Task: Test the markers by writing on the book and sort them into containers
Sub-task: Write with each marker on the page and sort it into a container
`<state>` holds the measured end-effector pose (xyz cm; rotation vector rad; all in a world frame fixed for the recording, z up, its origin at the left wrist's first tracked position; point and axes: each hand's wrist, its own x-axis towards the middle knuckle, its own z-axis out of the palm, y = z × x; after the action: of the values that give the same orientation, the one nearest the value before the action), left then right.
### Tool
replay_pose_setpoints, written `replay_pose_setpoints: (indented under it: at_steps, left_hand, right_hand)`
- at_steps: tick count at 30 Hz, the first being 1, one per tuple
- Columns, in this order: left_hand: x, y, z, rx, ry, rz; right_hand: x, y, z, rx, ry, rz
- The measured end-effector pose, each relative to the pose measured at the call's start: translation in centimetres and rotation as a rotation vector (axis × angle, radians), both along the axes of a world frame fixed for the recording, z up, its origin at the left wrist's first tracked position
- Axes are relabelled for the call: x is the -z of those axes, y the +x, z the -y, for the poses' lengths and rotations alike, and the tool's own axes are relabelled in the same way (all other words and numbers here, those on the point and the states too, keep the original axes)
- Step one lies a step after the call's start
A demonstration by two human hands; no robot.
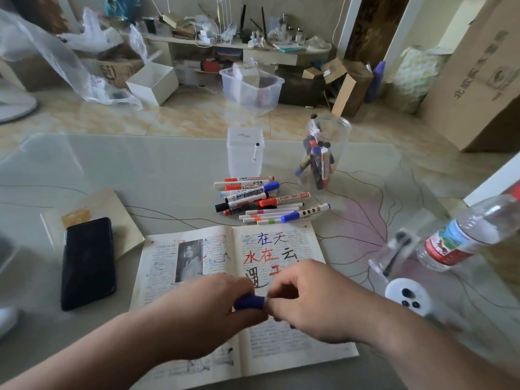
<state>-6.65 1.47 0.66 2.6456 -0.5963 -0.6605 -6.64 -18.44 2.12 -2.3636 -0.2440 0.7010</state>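
Your left hand (213, 308) is curled round the blue cap end of a marker (249, 302); your right hand (306, 299) pinches its other end, which the fingers hide; whether the cap is seated cannot be told. Both hands meet over the open book (157, 277); its right page bears blue, red and black characters. Beyond the book a pile of markers (261, 201) lies on the table (140, 170); behind the pile stands a square tub (245, 164) with one thin pen (255, 152) inside; to its right a clear jar (337, 136) holds several markers. A phone (88, 261) lies left of the book; a bottle (464, 235) sits tilted at far right.
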Motion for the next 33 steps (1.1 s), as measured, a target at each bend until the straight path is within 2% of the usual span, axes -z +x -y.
replay_pose_setpoints:
  at_steps: [4, 9, 16, 21, 23, 26, 33]
  left_hand:
    - [0.6, 0.2, 0.7, 0.072, -0.016, -0.004]
    - [1.6, 0.7, 1.3, 0.085, -0.080, -0.099]
    - [2.1, 1.3, 2.1, 0.154, -0.074, 0.110]
    - [1.7, 1.0, 2.0, 0.060, -0.139, 0.060]
    - [1.3, 1.0, 1.8, 0.039, -0.191, 0.034]
    - [0.5, 1.4, 1.5, -0.032, -0.283, 0.079]
    - [0.0, 1.2, 1.2, -0.172, -0.408, 0.147]
  right_hand:
    - [0.6, 0.6, 0.4, -0.095, -0.072, -0.001]
    - [0.7, 1.1, 0.3, -0.073, -0.095, 0.037]
    - [0.9, 2.0, 0.8, 0.071, -0.119, 0.039]
    - [0.4, 2.3, 1.2, 0.158, -0.130, 0.065]
    - [0.0, 2.7, 1.5, 0.175, 0.015, 0.011]
    - [-0.5, 3.0, 1.8, 0.252, 0.366, -0.100]
    - [0.0, 2.5, 1.3, 0.404, 0.773, -0.229]
